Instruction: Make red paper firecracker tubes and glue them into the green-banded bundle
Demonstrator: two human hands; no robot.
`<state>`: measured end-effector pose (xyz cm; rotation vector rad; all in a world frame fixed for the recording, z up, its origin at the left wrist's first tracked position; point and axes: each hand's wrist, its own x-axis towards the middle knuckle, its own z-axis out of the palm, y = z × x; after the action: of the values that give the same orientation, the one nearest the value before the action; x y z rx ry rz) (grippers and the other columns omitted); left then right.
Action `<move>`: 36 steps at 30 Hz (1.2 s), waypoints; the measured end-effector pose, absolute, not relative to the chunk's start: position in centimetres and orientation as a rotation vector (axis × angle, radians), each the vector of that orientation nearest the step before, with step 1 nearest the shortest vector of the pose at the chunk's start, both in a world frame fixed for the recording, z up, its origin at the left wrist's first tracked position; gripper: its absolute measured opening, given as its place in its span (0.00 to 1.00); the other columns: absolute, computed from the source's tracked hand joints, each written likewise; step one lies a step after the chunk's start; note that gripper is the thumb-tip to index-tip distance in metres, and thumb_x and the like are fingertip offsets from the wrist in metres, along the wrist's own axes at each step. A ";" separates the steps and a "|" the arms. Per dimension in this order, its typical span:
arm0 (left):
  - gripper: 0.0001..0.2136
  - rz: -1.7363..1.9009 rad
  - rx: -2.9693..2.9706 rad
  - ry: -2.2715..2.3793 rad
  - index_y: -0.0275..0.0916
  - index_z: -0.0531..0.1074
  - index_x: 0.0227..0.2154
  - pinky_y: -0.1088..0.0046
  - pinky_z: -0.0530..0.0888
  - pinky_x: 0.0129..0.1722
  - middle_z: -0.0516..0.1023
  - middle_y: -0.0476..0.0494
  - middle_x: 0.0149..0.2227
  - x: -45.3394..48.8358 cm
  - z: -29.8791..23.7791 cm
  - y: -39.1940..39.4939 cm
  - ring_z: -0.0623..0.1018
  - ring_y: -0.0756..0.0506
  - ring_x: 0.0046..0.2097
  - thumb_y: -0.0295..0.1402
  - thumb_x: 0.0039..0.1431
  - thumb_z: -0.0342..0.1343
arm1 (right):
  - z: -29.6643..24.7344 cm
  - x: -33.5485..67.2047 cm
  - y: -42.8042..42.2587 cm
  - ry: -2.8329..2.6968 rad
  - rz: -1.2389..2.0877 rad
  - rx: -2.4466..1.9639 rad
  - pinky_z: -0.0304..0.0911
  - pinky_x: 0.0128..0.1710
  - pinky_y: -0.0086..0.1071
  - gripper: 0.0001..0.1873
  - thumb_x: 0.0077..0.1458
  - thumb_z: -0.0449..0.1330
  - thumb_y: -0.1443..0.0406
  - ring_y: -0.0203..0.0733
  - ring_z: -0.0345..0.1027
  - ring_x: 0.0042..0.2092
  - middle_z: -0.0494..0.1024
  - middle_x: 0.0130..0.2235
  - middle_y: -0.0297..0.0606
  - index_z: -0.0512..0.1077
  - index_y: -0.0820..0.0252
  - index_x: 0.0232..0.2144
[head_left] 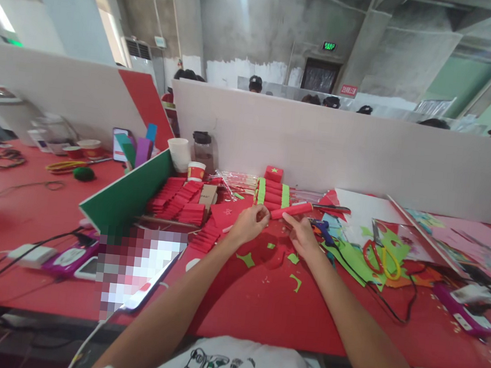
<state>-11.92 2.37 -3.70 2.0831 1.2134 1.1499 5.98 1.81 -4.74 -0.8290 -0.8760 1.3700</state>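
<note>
My left hand is closed in a pinch beside the left end of a slim red roll. Whatever its fingertips hold is too small to make out. My right hand has its index finger stretched out to the roll's lower edge, the thumb apart below it. Just behind stands a bundle of red tubes with lime-green bands, and a small red piece with a yellow star is behind that. Green paper scraps lie on the red table near my hands.
Stacks of folded red pieces lie left, beside a green board and a lit tablet. To the right are a blue glue gun with a trailing cord, scissors and green sheets. A white partition runs behind.
</note>
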 end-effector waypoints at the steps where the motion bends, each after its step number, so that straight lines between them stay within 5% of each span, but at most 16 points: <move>1: 0.05 1.150 2.063 1.194 0.38 0.71 0.30 0.75 0.67 0.32 0.75 0.48 0.29 -11.9 -3.6 2.3 0.73 0.50 0.31 0.30 0.56 0.51 | -4.8 6.0 1.8 -0.859 1.388 -0.821 0.64 0.24 0.25 0.18 0.36 0.75 0.64 0.36 0.75 0.30 0.80 0.28 0.29 0.72 0.57 0.30; 20: 0.07 1.193 1.682 0.921 0.37 0.67 0.28 0.80 0.66 0.26 0.68 0.51 0.25 -12.0 -2.7 2.0 0.67 0.54 0.26 0.35 0.55 0.53 | -5.3 7.5 3.0 -0.609 1.572 -0.791 0.63 0.19 0.24 0.13 0.40 0.74 0.65 0.33 0.70 0.25 0.78 0.25 0.29 0.73 0.56 0.26; 36: 0.11 1.143 1.714 0.782 0.36 0.69 0.31 0.76 0.68 0.31 0.69 0.51 0.28 -11.9 -3.1 2.0 0.68 0.53 0.28 0.40 0.57 0.56 | -5.6 7.3 3.0 -0.667 1.624 -0.804 0.63 0.20 0.23 0.11 0.41 0.74 0.65 0.31 0.70 0.25 0.80 0.26 0.29 0.75 0.58 0.27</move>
<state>-11.90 2.04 -3.09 1.7139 0.7822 1.1430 7.28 3.03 -5.60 -0.8044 -0.6671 1.6237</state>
